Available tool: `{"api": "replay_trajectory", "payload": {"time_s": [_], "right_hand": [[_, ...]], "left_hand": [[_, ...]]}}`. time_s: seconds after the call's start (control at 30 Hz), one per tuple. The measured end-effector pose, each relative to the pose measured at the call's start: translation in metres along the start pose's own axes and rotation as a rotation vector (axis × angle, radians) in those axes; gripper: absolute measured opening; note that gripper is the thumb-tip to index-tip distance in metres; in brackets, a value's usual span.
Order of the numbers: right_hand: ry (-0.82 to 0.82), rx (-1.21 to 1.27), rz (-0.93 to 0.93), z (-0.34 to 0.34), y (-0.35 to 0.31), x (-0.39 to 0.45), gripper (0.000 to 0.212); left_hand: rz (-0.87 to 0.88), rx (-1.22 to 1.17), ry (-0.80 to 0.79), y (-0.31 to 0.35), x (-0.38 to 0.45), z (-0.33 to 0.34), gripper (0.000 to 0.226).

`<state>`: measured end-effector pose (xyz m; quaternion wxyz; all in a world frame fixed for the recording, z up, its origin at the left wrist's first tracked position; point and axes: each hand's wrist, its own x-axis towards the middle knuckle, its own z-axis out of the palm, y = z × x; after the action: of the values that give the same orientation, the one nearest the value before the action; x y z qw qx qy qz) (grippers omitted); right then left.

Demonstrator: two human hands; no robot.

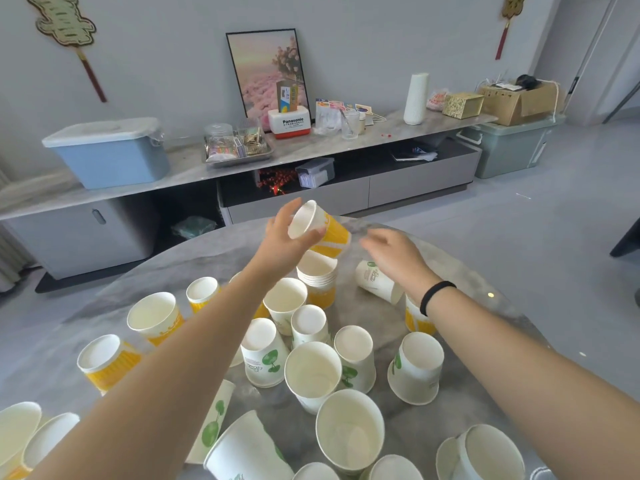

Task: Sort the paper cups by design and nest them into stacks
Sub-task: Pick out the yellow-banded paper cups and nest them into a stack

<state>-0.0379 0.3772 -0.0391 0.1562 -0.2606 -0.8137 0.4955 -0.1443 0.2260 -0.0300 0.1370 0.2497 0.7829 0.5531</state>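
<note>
My left hand (285, 237) grips a yellow-striped paper cup (320, 226) tilted on its side, just above a nested stack of yellow cups (318, 280) at the far middle of the round grey table (467, 271). Beside the held cup, my right hand (391, 252) hovers with fingers relaxed, holding nothing, above a green-leaf cup lying on its side (375, 280). Several loose yellow cups (156, 317) stand at the left. Green-leaf cups (265, 358) stand upright and upside down in the middle and near edge.
Behind the table runs a long low cabinet (381, 133) carrying a blue storage box (110, 154), a metal tray, a framed picture and a white vase. Grey floor lies to the right, where a green bin (509, 147) stands.
</note>
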Motion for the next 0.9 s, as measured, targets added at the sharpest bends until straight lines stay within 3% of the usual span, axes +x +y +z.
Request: {"api": "replay_trajectory", "payload": {"time_s": [0.07, 0.1, 0.2, 0.33, 0.63, 0.77, 0.9], "right_hand": [[0.162, -0.493, -0.059, -0.014, 0.010, -0.001, 0.035], [0.154, -0.676, -0.030, -0.021, 0.014, -0.004, 0.046], [-0.052, -0.918, 0.168, -0.037, 0.026, -0.009, 0.066], [-0.263, -0.807, 0.260, -0.049, 0.039, -0.014, 0.081], [-0.245, -0.555, 0.200, -0.061, 0.028, -0.024, 0.065], [-0.145, -0.451, 0.020, -0.058, -0.003, -0.024, 0.055], [-0.097, -0.224, -0.109, -0.036, -0.029, -0.018, 0.049]], "left_hand": [[0.036, 0.310, 0.045, -0.002, 0.001, 0.006, 0.065], [0.034, 0.441, 0.057, -0.003, 0.000, 0.010, 0.063], [0.008, 0.597, 0.024, -0.004, -0.004, 0.023, 0.062], [0.047, 0.646, 0.004, -0.004, -0.005, 0.027, 0.065], [-0.177, 0.704, -0.352, -0.012, -0.012, 0.037, 0.073], [-0.139, 0.726, -0.294, -0.007, -0.013, 0.035, 0.054], [-0.154, 0.300, -0.108, -0.010, -0.009, 0.022, 0.047]]}}
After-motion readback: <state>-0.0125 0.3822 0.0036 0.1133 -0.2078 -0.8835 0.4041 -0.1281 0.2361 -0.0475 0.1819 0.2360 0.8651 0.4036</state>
